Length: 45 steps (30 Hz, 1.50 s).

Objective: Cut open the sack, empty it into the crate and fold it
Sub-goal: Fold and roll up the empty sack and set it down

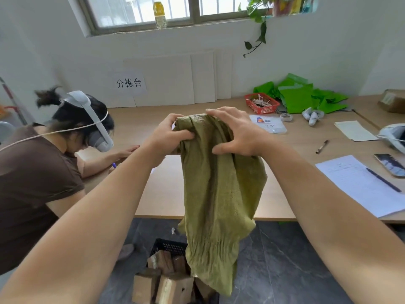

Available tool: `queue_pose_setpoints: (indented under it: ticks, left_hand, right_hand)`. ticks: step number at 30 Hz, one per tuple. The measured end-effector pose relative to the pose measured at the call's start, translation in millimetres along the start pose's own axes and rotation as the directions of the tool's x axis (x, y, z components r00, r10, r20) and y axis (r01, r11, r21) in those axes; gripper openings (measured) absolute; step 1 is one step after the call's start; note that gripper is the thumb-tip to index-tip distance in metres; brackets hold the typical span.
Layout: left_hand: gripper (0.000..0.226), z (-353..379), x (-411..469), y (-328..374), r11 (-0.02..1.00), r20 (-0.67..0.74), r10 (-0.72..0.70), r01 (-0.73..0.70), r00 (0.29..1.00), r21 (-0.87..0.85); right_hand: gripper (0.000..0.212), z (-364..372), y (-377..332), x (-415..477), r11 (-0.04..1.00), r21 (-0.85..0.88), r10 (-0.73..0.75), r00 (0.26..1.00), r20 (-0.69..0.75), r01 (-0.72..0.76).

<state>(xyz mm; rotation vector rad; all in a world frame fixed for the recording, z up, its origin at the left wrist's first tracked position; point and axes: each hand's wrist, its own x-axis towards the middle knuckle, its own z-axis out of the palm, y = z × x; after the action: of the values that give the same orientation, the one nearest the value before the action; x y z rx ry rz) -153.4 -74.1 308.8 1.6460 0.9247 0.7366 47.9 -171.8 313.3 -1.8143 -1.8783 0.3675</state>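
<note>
An olive-green woven sack (219, 205) hangs limp and crumpled in front of me, held up by its top end. My left hand (169, 134) grips the bunched top on the left. My right hand (234, 132) clasps it on the right, fingers spread over the fabric. The sack's lower end dangles over a black plastic crate (167, 246) on the floor. Several wooden blocks (173, 286) fill the crate, partly hidden by the sack.
A wooden table (166, 194) stands just beyond the crate. A person in a brown shirt (32, 183) with a headset leans on its left side. On the right lie papers (359, 183), a pen, a phone (390, 164), a red basket (262, 104) and green bags (306, 95).
</note>
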Motion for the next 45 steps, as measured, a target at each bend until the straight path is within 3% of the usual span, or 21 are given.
queue_pose_setpoints:
  ticks: [3, 8, 12, 15, 18, 21, 23, 26, 29, 33, 37, 39, 45]
  left_hand:
    - [0.033, -4, 3, -6, 0.988, 0.005, -0.091, 0.091, 0.996, -0.125]
    - [0.03, -3, 0, -10, 0.923, 0.052, -0.21, 0.215, 0.976, -0.32]
    - [0.025, -4, -5, -10, 0.841, 0.142, -0.324, 0.353, 0.935, -0.409]
    - [0.027, -5, -7, -8, 0.85, 0.208, -0.327, 0.383, 0.922, -0.362]
    - [0.05, -6, -7, -9, 0.955, 0.194, -0.235, 0.264, 0.952, -0.137]
    - [0.095, -11, -9, -7, 0.995, 0.212, -0.013, 0.034, 0.977, -0.093]
    - [0.101, -14, -12, -2, 0.997, 0.279, 0.06, -0.073, 0.958, 0.034]
    - [0.079, -14, -15, 5, 0.961, 0.273, 0.101, -0.165, 0.957, 0.223]
    - [0.047, -16, -13, 6, 0.983, 0.158, 0.126, -0.144, 0.979, 0.112]
    - [0.025, -26, -7, -4, 0.989, 0.011, 0.038, -0.036, 0.999, -0.147]
    - [0.012, -29, -5, -9, 0.969, -0.1, -0.061, 0.035, 0.993, -0.245]
    - [0.01, -27, -5, -9, 0.965, -0.102, -0.108, 0.08, 0.989, -0.252]
    - [0.02, -24, -5, -5, 0.914, -0.042, -0.295, 0.269, 0.955, -0.304]
  right_hand:
    - [0.113, -1, -1, -3, 0.998, -0.064, -0.001, 0.996, 0.091, 0.007]
    - [0.121, 4, -7, -7, 0.991, -0.12, -0.047, 0.997, 0.057, 0.053]
    - [0.105, 6, -11, -3, 0.992, -0.113, -0.043, 0.994, 0.097, 0.054]
    - [0.081, 7, -12, 1, 0.997, -0.078, -0.025, 0.997, 0.067, 0.03]
    - [0.065, 6, -7, 2, 0.999, -0.023, 0.031, 0.999, 0.025, -0.03]
    - [0.058, 4, -3, 3, 0.998, 0.029, 0.06, 0.998, 0.01, -0.06]
    - [0.056, 4, -2, 4, 0.995, 0.066, 0.075, 0.997, -0.01, -0.074]
    - [0.06, 2, 0, 5, 0.989, 0.117, 0.092, 0.995, -0.047, -0.085]
    - [0.063, -2, -1, 1, 0.975, 0.212, 0.083, 0.995, -0.054, -0.07]
    - [0.068, -8, -1, -8, 0.956, 0.291, 0.054, 0.997, -0.053, -0.036]
    - [0.089, -7, 2, -16, 0.931, 0.365, 0.019, 1.0, -0.01, -0.014]
    - [0.098, -2, 3, -16, 0.924, 0.382, 0.011, 0.998, -0.055, 0.011]
    - [0.078, 7, 3, -12, 0.905, 0.418, 0.037, 0.966, -0.255, 0.076]
